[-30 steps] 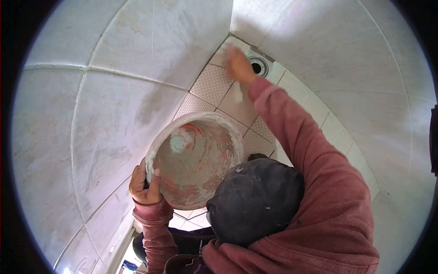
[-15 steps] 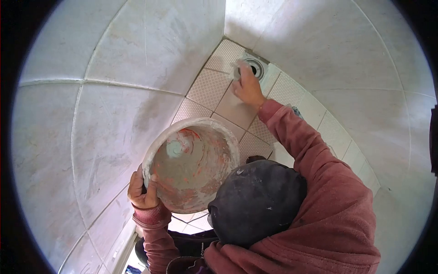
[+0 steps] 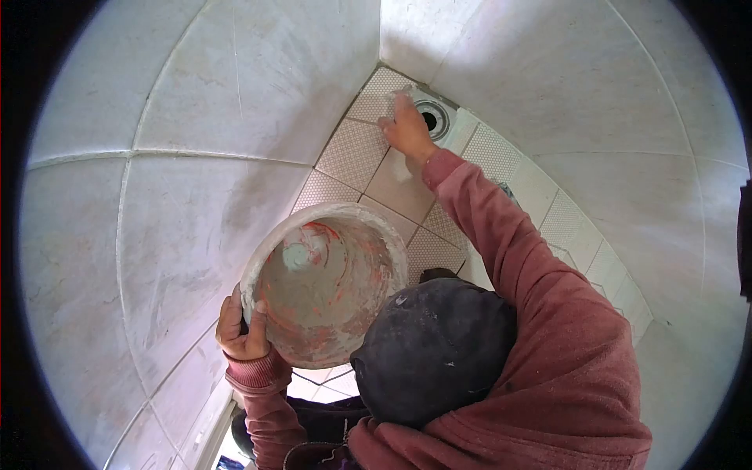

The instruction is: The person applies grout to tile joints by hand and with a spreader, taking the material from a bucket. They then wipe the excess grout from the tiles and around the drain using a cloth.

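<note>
At the lower left, my left hand (image 3: 244, 327) is closed on the rim of a bucket (image 3: 325, 286) smeared with grey and orange residue, which is tilted so its inside shows. My right hand (image 3: 408, 129) reaches to the tiled floor (image 3: 352, 153) near the corner, its fingers bent round something small and pale that I cannot make out. A round floor drain (image 3: 431, 120) with a dark hole lies just to the right of those fingers. A pale smear marks the plain tile below this hand.
Tiled walls rise on the left (image 3: 188, 196) and right (image 3: 564, 86), meeting at the corner behind the drain. A dark, dusty knee (image 3: 435, 348) is beside the bucket. Light tiles run along the right wall.
My right hand has moved left and slightly up, uncovering more of the drain. My left hand still holds the bucket, and the view has shifted slightly.
</note>
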Motion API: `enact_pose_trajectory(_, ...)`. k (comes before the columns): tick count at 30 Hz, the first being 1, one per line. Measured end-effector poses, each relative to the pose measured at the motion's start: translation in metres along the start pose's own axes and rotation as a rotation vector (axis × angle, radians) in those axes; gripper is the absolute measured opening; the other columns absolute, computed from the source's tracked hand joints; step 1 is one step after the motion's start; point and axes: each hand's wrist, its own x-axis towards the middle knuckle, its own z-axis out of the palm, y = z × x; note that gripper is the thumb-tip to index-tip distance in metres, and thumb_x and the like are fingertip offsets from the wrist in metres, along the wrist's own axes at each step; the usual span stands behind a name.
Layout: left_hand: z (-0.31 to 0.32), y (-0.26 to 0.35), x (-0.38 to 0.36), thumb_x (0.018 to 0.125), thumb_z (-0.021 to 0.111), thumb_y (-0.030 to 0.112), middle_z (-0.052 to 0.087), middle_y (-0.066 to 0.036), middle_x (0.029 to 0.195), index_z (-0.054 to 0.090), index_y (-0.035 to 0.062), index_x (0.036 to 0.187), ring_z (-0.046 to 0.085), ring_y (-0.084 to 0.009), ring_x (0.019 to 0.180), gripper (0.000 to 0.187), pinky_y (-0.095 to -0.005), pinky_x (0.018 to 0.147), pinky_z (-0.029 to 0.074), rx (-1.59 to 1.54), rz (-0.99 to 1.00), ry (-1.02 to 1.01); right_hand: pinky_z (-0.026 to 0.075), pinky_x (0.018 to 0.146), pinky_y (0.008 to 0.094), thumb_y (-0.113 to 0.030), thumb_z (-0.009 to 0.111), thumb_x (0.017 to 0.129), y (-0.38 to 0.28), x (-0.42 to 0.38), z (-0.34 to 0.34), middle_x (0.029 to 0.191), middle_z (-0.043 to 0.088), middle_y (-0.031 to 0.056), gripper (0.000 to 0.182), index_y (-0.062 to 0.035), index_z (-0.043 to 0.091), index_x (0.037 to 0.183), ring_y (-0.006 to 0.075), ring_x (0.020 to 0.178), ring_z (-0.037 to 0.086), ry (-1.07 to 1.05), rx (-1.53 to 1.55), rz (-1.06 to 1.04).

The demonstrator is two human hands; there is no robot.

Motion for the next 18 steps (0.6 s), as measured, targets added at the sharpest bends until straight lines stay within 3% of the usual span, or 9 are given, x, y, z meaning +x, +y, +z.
enact_pose_trajectory(2, 0.0, -0.001, -0.002, 0.077, 0.063, 0.007, 0.056, -0.007, 0.076, 0.061, -0.0032, 0.11, 0.05, -0.0142, 0.068, 0.034, -0.0248, 0.065, 0.04, -0.001, -0.006, -0.009, 0.043, 0.089, 0.0415, -0.019, 0.065, 0.074, -0.007, -0.003, -0.005, 0.122, 0.048, 0.0288, 0.057, -0.0016, 0.041, 0.124, 0.0403, 0.106, 0.053, -0.017, -0.005, 0.159)
enact_pose_trajectory(5, 0.0, -0.001, -0.001, 0.078, 0.064, 0.007, 0.056, -0.006, 0.076, 0.061, -0.0029, 0.109, 0.049, -0.0139, 0.068, 0.034, -0.0247, 0.064, 0.04, -0.004, 0.016, 0.019, 0.043, 0.086, 0.0423, -0.014, 0.063, 0.075, -0.014, -0.01, -0.004, 0.115, 0.052, 0.0267, 0.052, 0.0025, 0.042, 0.119, 0.0391, 0.091, 0.057, -0.16, -0.021, -0.138)
enact_pose_trajectory(7, -0.001, 0.002, 0.002, 0.077, 0.064, 0.007, 0.056, -0.006, 0.076, 0.061, -0.003, 0.109, 0.049, -0.0135, 0.068, 0.034, -0.0245, 0.064, 0.039, 0.012, 0.026, -0.017, 0.046, 0.081, 0.0409, -0.019, 0.064, 0.072, -0.013, -0.013, 0.0, 0.103, 0.059, 0.0273, 0.052, 0.0081, 0.045, 0.111, 0.0381, 0.093, 0.059, 0.378, -0.178, 0.005)
enact_pose_trajectory(8, -0.002, 0.002, 0.002, 0.077, 0.064, 0.007, 0.056, -0.006, 0.076, 0.061, -0.003, 0.109, 0.049, -0.0135, 0.068, 0.034, -0.0245, 0.064, 0.039, 0.012, 0.026, -0.016, 0.046, 0.081, 0.0409, -0.019, 0.064, 0.072, -0.012, -0.011, -0.005, 0.103, 0.059, 0.0273, 0.052, 0.0081, 0.045, 0.111, 0.0381, 0.093, 0.059, 0.378, -0.178, 0.003)
enact_pose_trajectory(10, -0.001, 0.002, 0.001, 0.077, 0.064, 0.007, 0.055, -0.005, 0.074, 0.061, -0.0031, 0.108, 0.048, -0.0131, 0.066, 0.033, -0.0242, 0.063, 0.039, 0.056, 0.082, -0.01, 0.047, 0.076, 0.0405, -0.019, 0.064, 0.07, -0.006, 0.0, -0.022, 0.096, 0.059, 0.027, 0.051, 0.0089, 0.046, 0.109, 0.0357, 0.088, 0.06, 0.282, 0.271, 0.555)
enact_pose_trajectory(13, 0.001, -0.004, 0.0, 0.077, 0.064, 0.007, 0.054, -0.005, 0.072, 0.061, -0.0034, 0.108, 0.047, -0.013, 0.065, 0.033, -0.024, 0.062, 0.038, 0.011, 0.045, 0.028, 0.048, 0.075, 0.0386, -0.016, 0.065, 0.069, 0.022, 0.047, -0.01, 0.092, 0.058, 0.0258, 0.049, 0.0095, 0.046, 0.106, 0.0355, 0.087, 0.06, -0.08, 0.334, 0.566)
enact_pose_trajectory(14, 0.001, -0.003, -0.002, 0.077, 0.064, 0.007, 0.054, -0.005, 0.072, 0.061, -0.0034, 0.108, 0.047, -0.013, 0.065, 0.033, -0.024, 0.062, 0.038, 0.009, 0.047, 0.024, 0.045, 0.054, 0.0318, -0.008, 0.06, 0.075, 0.005, 0.041, -0.003, 0.093, 0.055, 0.0184, 0.037, 0.0057, 0.046, 0.106, 0.0228, 0.066, 0.057, 0.021, 0.178, 0.365)
enact_pose_trajectory(15, 0.001, -0.003, -0.002, 0.076, 0.064, 0.007, 0.054, -0.006, 0.072, 0.061, -0.0034, 0.108, 0.047, -0.0132, 0.064, 0.034, -0.0239, 0.062, 0.038, -0.004, 0.025, 0.011, 0.045, 0.054, 0.0318, -0.008, 0.06, 0.075, -0.011, 0.032, 0.002, 0.093, 0.055, 0.0184, 0.037, 0.0057, 0.046, 0.106, 0.0228, 0.066, 0.057, 0.027, 0.179, 0.362)
enact_pose_trajectory(18, -0.002, 0.003, 0.001, 0.076, 0.064, 0.007, 0.055, -0.006, 0.072, 0.061, -0.0034, 0.108, 0.048, -0.0135, 0.064, 0.034, -0.0239, 0.062, 0.039, 0.037, 0.042, -0.018, 0.048, 0.071, 0.0384, -0.015, 0.064, 0.07, -0.032, 0.0, 0.019, 0.098, 0.059, 0.0191, 0.047, 0.0025, 0.047, 0.109, 0.0356, 0.081, 0.061, 0.064, 0.071, -0.141)
